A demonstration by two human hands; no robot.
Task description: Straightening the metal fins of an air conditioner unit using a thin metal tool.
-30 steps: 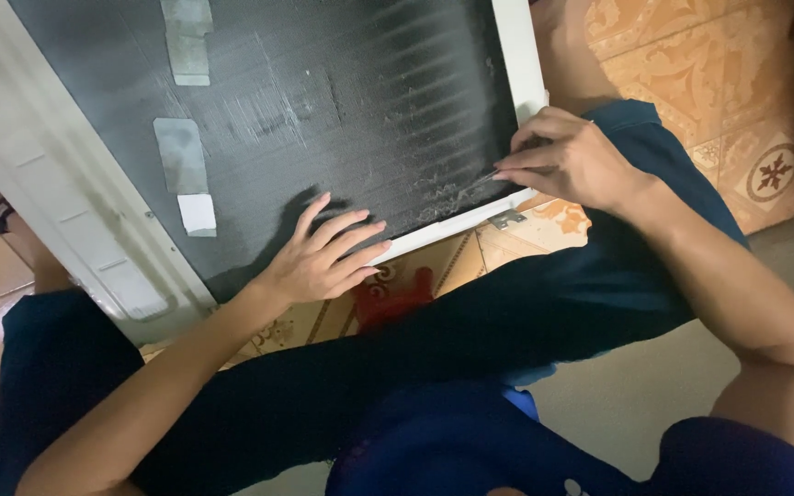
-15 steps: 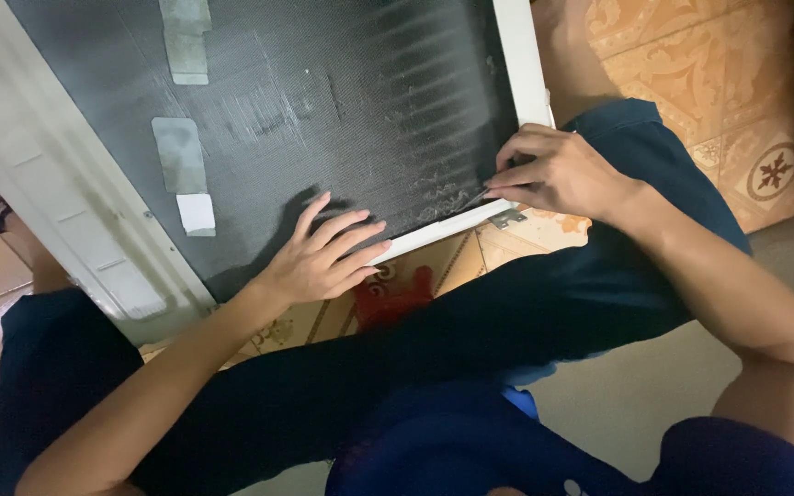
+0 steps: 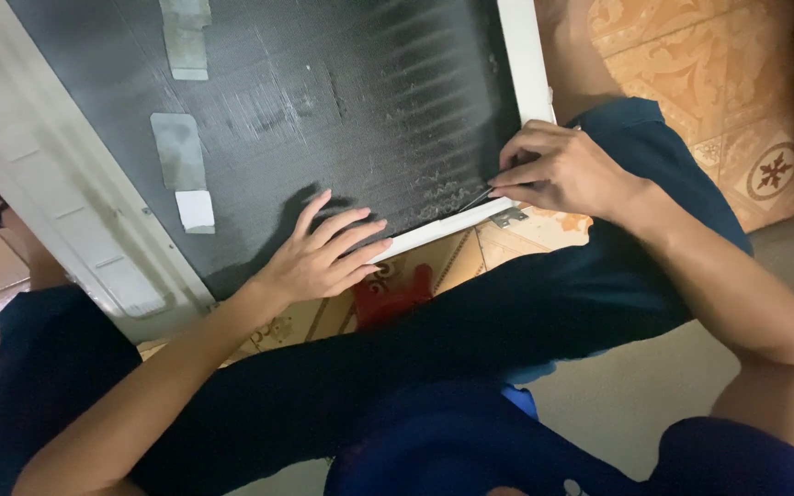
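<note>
My left hand (image 3: 323, 257) lies spread flat, steadying the finned panel (image 3: 342, 101), while my right hand (image 3: 562, 170), at three o'clock, pinches a thin tool (image 3: 475, 199); short, light strokes along the fins seem best.

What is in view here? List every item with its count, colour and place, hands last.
finned panel: one, dark grey, upper centre, tilted
white frame: one, around the panel
tape patches: several, pale, on the panel's left part
thin tool: one, metallic, at the panel's lower right edge
red object: one, on the floor below the frame
patterned floor tiles: orange, upper right
left hand: one, flat on the panel's lower edge
right hand: one, pinching the thin tool
</note>
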